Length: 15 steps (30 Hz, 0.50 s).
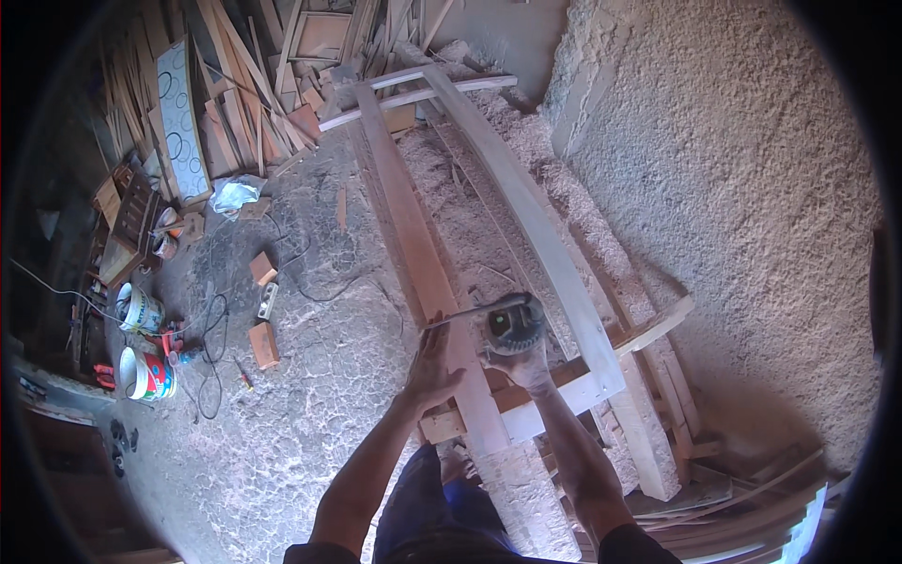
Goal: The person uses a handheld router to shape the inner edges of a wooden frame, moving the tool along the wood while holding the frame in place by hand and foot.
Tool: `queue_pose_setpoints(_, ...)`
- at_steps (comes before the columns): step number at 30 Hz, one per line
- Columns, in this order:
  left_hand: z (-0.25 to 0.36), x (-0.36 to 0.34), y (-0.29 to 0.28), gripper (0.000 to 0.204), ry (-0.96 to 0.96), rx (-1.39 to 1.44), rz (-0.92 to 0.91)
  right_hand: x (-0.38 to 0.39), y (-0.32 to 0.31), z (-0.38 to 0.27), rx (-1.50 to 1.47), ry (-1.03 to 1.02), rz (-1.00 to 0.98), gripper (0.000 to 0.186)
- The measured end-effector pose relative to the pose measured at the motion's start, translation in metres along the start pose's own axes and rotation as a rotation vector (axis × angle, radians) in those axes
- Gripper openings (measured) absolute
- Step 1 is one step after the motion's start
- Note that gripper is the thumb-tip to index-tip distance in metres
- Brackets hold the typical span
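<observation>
My right hand point(526, 369) is closed around a dark, round tape measure point(515, 324), held over a wooden frame. From its top a thin blade point(470, 311) runs left to the fingertips of my left hand point(434, 368). That hand lies against the left edge of the frame's near-left board point(413, 235), fingers stretched out and thumb spread over the wood. Whether its fingertips pinch the blade's end is hard to see. The frame's right board point(526, 202) is paler and runs parallel. A crosspiece point(554, 399) joins both boards near me.
Timber offcuts point(254, 94) lean in a heap at the far left. White buckets point(147, 374), a power strip point(268, 301), wood blocks point(264, 345) and a black cable point(214, 348) lie on the left floor. A rough plastered wall point(733, 169) rises on the right. More planks point(752, 512) lie at lower right.
</observation>
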<state>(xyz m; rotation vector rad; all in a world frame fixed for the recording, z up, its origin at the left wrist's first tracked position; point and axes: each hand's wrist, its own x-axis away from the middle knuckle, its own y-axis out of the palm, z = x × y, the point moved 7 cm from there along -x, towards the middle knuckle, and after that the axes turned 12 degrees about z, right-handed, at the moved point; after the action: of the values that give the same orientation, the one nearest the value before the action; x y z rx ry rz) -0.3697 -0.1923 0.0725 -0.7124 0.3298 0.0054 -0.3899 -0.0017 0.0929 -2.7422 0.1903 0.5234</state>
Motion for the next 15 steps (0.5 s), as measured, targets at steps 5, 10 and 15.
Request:
queue_pose_setpoints(5,-0.009,-0.044,0.017,0.118,0.062,-0.059,-0.048,-0.028,0.048,0.062,-0.233,0.226,-0.039,0.082)
queue_pose_setpoints(10,-0.053,-0.083,0.027,0.119,-0.004,-0.187,-0.116,-0.065,0.079,0.039,-0.269,0.149,-0.031,0.070)
queue_pose_setpoints(15,-0.076,-0.098,0.023,0.092,0.165,-0.246,0.067,-0.082,0.104,0.048,-0.301,0.207,-0.131,0.065)
